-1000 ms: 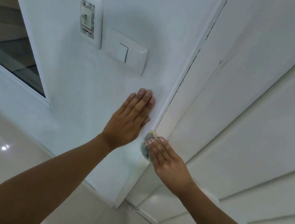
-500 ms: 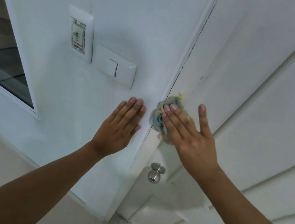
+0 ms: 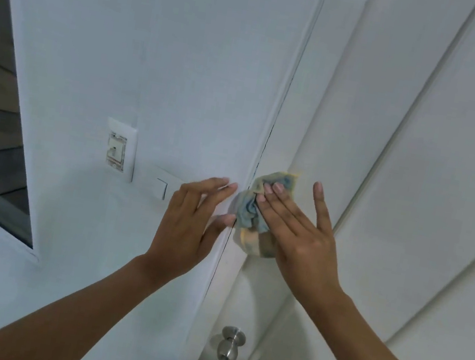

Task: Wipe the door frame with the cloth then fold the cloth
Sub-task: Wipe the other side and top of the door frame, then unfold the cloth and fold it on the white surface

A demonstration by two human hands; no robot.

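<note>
Both hands sit higher now, right hand (image 3: pixel 302 237) fingers spread, pressing cloth (image 3: pixel 251 213) to frame (image 3: pixel 289 125).

At the centre of the frame, the right hand (image 3: pixel 302 234) presses a crumpled blue and yellow cloth (image 3: pixel 259 211) flat-fingered against the white door frame (image 3: pixel 298 127). Just left of it, the left hand (image 3: pixel 192 219) rests with straight fingers on the wall (image 3: pixel 159 41), partly covering a light switch (image 3: pixel 162 187). A metal doorknob (image 3: pixel 228 348) sits at lower centre.
</note>
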